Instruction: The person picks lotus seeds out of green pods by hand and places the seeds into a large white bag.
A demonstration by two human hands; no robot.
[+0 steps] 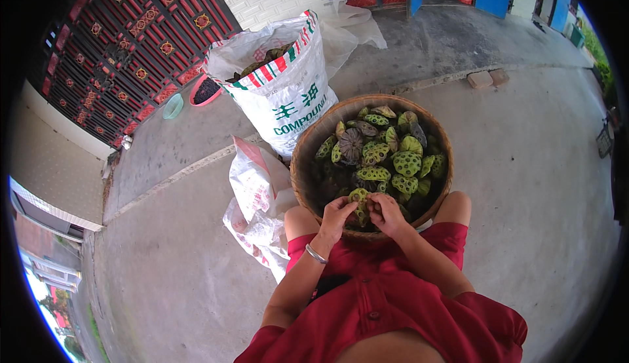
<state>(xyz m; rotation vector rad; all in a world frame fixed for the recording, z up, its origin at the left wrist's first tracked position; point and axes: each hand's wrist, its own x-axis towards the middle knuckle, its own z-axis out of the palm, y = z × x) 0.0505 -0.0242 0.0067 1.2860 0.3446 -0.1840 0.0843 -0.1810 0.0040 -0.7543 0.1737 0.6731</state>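
A round woven basket [298, 166] stands between my knees, holding many lotus seed pods, green ones [407, 163] and dark brown ones [351, 145]. Over its near side, my left hand [338, 215] grips a green lotus seed pod [359, 198] between thumb and fingers. My right hand [387, 212] is at the right edge of the same pod, its fingers curled in; whether they pinch the pod or a seed is too small to tell. Below the hands, more pods lie partly hidden in shadow.
Beyond the basket on the left stands an open white woven fertilizer sack [290, 102] with dark pods inside. Crumpled white sacks [255, 201] lie beside my left knee. Farther off are a pink basin [206, 90] of dark pieces, a green basket [173, 106] and bricks [480, 79].
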